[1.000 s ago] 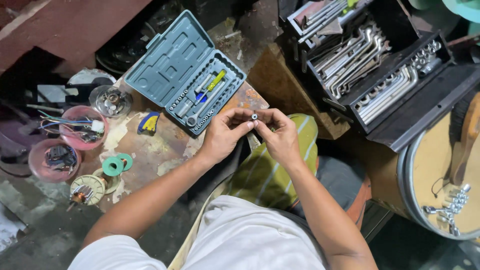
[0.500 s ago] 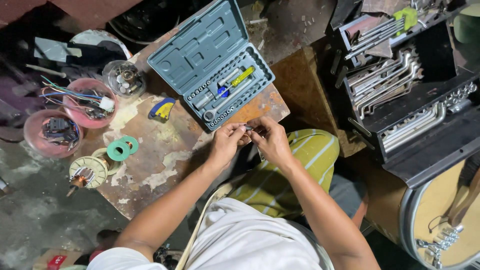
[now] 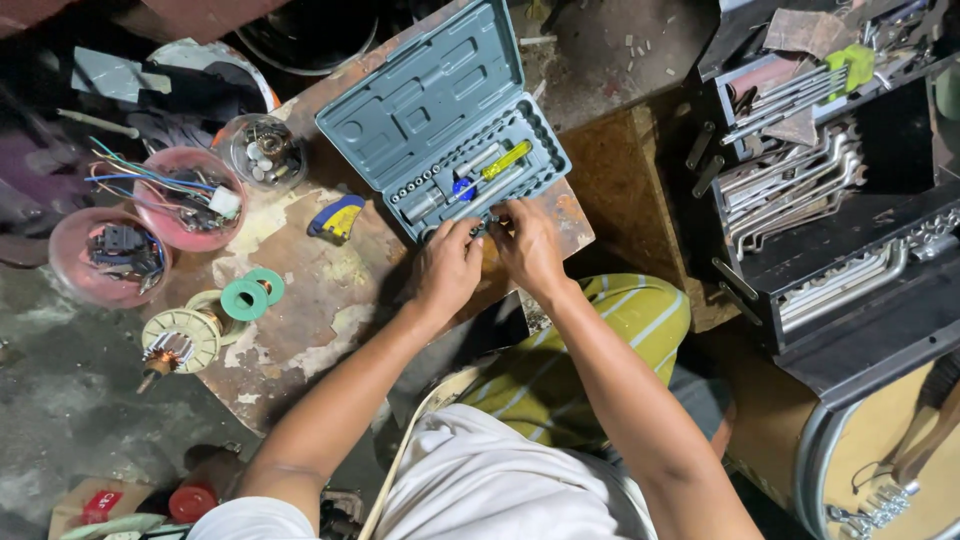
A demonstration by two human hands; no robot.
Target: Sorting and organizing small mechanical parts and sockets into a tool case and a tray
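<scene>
An open grey socket set case [image 3: 430, 100] lies on a worn wooden board [image 3: 330, 300], its tray holding several sockets and a yellow and blue driver handle [image 3: 495, 165]. My left hand [image 3: 447, 268] and my right hand [image 3: 527, 245] meet at the near edge of the tray, fingertips pinched together around a small metal piece that is mostly hidden by the fingers. Both forearms reach up from the bottom of the view over my lap in green striped cloth [image 3: 590, 350].
Two pink bowls [image 3: 105, 255] of wires and parts, a clear jar [image 3: 262, 150] of small hardware, green tape rolls [image 3: 250, 295] and a wound coil [image 3: 180, 340] lie left on the board. A black tool chest [image 3: 830, 200] with wrenches stands to the right.
My hands have moved from just off the board's edge up to the near edge of the socket tray, still pinched together. The camera view has shifted closer.
</scene>
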